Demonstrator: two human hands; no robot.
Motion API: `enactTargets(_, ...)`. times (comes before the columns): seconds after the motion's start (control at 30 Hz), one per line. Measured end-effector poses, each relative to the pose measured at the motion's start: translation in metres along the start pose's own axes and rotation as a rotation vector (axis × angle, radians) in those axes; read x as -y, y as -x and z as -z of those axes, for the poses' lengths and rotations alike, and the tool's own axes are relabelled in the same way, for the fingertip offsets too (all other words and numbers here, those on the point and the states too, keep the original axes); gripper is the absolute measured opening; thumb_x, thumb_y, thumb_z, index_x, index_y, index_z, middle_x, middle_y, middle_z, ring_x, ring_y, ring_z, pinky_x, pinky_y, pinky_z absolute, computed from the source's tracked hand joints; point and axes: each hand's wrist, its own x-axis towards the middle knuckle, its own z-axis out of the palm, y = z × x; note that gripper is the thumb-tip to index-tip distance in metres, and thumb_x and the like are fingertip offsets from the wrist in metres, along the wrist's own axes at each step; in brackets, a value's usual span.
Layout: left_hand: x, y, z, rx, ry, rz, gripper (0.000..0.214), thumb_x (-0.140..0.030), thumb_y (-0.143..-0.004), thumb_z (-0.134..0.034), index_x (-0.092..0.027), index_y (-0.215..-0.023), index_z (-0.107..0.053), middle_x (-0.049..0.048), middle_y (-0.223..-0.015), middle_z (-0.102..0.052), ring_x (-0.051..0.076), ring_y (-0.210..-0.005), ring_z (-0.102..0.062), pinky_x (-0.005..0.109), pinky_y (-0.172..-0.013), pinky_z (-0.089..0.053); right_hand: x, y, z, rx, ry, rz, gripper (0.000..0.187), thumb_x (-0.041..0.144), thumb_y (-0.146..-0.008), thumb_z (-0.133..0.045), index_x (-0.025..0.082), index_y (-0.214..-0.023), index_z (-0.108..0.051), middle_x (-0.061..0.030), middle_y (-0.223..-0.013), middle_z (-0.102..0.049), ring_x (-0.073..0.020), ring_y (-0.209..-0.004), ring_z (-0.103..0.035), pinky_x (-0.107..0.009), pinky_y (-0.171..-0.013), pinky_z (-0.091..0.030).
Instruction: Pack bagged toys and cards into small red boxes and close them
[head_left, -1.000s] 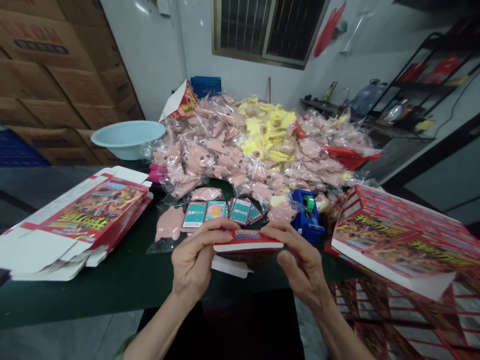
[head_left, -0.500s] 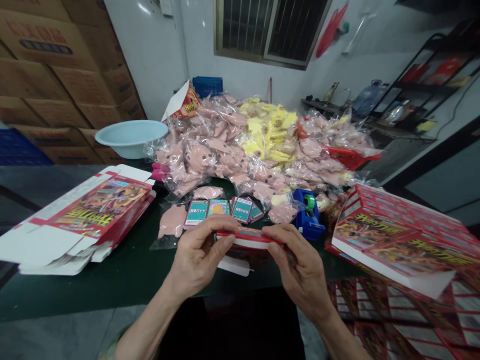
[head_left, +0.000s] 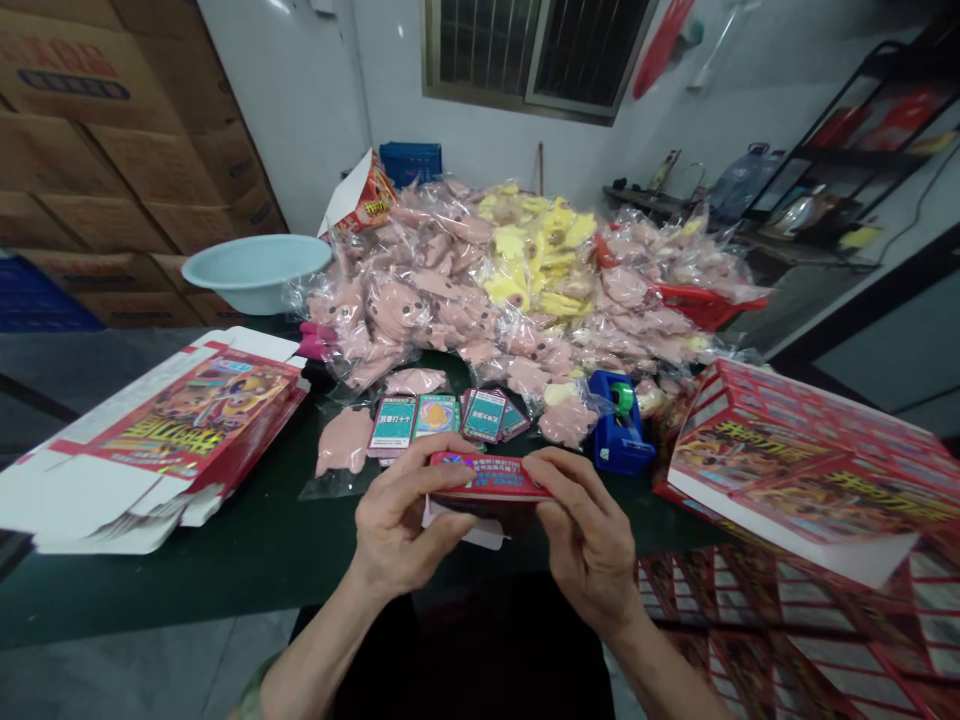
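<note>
My left hand and my right hand pinch the two ends of a small red printed cardboard box above the dark green table. A white card flap shows beneath the box, partly hidden by my left fingers. Just beyond my hands lie several teal-and-pink printed cards. A flat pink plush shape in clear plastic is to their left. A blue tape dispenser stands beyond my right hand.
A red printed flat box blank lies at left, and a stack of red boxes at right. Bagged pink and yellow plush heaps behind, with a pale blue basin. Cardboard cartons stack at far left.
The small red box has tipped so more of its printed face shows, and both hands have turned with it. The view has shifted slightly.
</note>
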Motion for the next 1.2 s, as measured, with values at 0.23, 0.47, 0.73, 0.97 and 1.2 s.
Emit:
enactTargets(0.23, 0.010, 0.005, -0.007, -0.095, -0.194, -0.084, 0.029, -0.005, -0.069, -0.070, -0.019, -0.094, -0.061, 0.0051, -0.097, -0.063, 0.015, -0.085, -0.064, 0.026, -0.067, -0.054, -0.009, 0.014, -0.010, -0.020, -0.023, -0.060, 0.050, 0.015, -0.085, -0.051, 0.027, -0.132, -0.040, -0.0102, -0.121, -0.051, -0.0203, -0.107, -0.055, -0.034, -0.083, -0.050)
enactTargets(0.47, -0.005, 0.012, -0.015, -0.126, -0.388, -0.101, 0.031, -0.002, -0.070, -0.067, -0.019, -0.095, -0.059, 0.0044, -0.097, -0.062, 0.014, -0.084, -0.062, 0.026, -0.070, -0.054, -0.084, 0.010, 0.065, -0.383, 0.397, -0.756, 0.034, 0.033, -0.081, -0.050, 0.010, -0.104, -0.061, -0.0075, -0.081, -0.061, -0.0177, -0.069, -0.056, -0.034, -0.069, -0.046)
enactTargets(0.73, 0.002, 0.011, -0.018, -0.175, -0.371, -0.118, 0.032, -0.003, -0.070, -0.068, -0.020, -0.096, -0.061, 0.0040, -0.095, -0.062, 0.015, -0.084, -0.061, 0.027, -0.071, -0.053, -0.121, -0.020, 0.080, -0.202, 0.323, -1.095, 0.015, 0.028, -0.070, -0.071, 0.016, -0.065, -0.064, -0.0005, -0.062, -0.061, -0.0182, -0.070, -0.060, -0.028, -0.065, -0.046)
enactTargets(0.97, 0.006, 0.012, -0.018, -0.185, -0.297, -0.129, 0.036, -0.003, -0.069, -0.068, -0.021, -0.099, -0.060, 0.0036, -0.095, -0.063, 0.015, -0.084, -0.060, 0.028, -0.072, -0.052, -0.113, -0.026, 0.065, -0.365, 0.073, -1.372, 0.029, 0.032, -0.089, -0.054, 0.015, -0.112, -0.055, -0.0069, -0.108, -0.059, -0.0167, -0.089, -0.061, -0.036, -0.075, -0.053)
enactTargets(1.2, 0.006, 0.014, -0.017, -0.199, -0.276, -0.121, 0.033, -0.004, -0.070, -0.069, -0.021, -0.097, -0.061, 0.0039, -0.095, -0.062, 0.015, -0.085, -0.061, 0.030, -0.073, -0.052, -0.103, -0.011, 0.043, -0.650, -0.057, -1.262, 0.027, 0.031, -0.089, -0.053, 0.014, -0.111, -0.055, -0.0066, -0.107, -0.059, -0.0164, -0.088, -0.061, -0.035, -0.074, -0.053)
